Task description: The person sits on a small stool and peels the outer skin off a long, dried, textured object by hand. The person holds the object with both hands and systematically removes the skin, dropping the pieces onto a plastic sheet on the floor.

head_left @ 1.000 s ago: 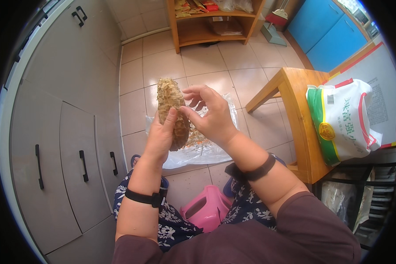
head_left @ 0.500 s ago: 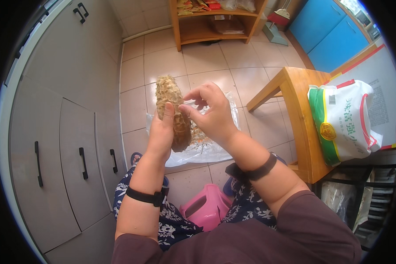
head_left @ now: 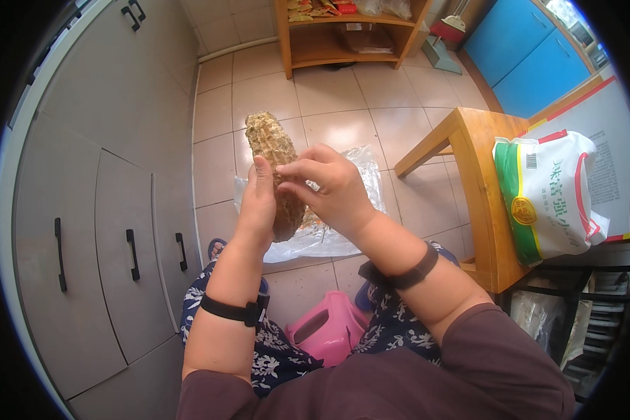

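Observation:
My left hand is wrapped round a long, thick, rough brown thing, which looks like a large root with a pale, bumpy upper part and a darker lower end. It is tilted, its top leaning left. My right hand touches its right side with thumb and forefinger pinched together; whatever lies between those fingertips is too small to make out. Below both hands, a whitish plastic sheet lies on the floor with brown and orange scraps on it.
At my right stands a wooden chair with a white and green bag on it. Grey cabinets line the left side. A wooden shelf is ahead, and a pink plastic stool sits between my legs.
My right fingers have moved left and down onto the root-like thing and drawn together in a pinch. The thing, still in my left hand, leans slightly more to the left.

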The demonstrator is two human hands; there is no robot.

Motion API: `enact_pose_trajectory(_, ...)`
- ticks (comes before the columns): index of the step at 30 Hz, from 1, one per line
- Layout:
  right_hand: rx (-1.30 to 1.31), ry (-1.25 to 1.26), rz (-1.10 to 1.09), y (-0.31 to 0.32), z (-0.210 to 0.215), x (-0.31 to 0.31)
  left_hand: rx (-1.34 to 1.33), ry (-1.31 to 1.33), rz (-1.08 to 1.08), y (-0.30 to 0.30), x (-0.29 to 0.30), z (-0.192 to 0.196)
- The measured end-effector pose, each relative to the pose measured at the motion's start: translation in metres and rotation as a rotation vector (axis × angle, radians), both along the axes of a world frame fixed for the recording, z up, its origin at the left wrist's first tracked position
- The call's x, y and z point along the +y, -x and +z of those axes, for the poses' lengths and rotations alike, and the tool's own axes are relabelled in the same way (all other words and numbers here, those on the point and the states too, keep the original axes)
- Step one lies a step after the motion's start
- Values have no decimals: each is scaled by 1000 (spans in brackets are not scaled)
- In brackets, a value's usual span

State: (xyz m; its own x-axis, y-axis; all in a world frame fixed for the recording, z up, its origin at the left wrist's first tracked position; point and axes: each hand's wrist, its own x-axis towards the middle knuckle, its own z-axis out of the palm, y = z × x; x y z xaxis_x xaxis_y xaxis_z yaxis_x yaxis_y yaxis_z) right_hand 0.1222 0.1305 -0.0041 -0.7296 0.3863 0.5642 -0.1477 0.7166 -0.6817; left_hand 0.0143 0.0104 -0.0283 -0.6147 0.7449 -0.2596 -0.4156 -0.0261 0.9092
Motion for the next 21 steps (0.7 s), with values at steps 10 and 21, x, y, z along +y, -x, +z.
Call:
enact_pose_trajectory(10, -25, -146, -33, 7, -6, 1, 3, 42, -20, 1, -1, -3)
enact_pose_trajectory(21, -43, 763, 52, 2, 0, 9, -240, 12, 12, 4, -1, 19)
